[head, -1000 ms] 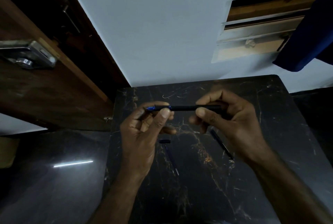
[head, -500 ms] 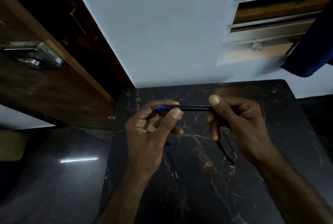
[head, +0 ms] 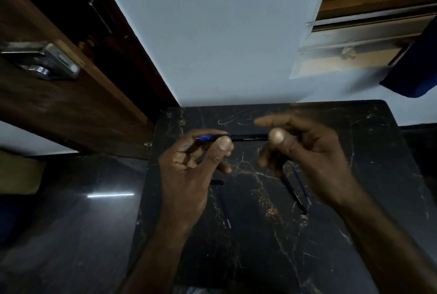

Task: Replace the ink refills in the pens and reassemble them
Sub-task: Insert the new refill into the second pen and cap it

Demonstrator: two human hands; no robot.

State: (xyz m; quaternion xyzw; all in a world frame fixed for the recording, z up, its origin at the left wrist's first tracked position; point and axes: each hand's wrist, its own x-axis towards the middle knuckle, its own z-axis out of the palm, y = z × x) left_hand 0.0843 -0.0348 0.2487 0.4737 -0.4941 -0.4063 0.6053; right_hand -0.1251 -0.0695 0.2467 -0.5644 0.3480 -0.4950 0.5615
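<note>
While the left hand [head: 189,171] pinches the black pen [head: 248,138] by its blue end above the counter [head: 383,152], the blurred right hand [head: 314,156] meets its other end, grip unclear; a refill [head: 224,208] lies beneath.

Head camera looks steeply down, close over the dark marble table [head: 354,128].

Black marble table [head: 354,234] — on it a short cap [head: 216,182], a refill [head: 224,209] just below, a second refill [head: 302,185] beside a dark barrel [head: 294,194].
</note>
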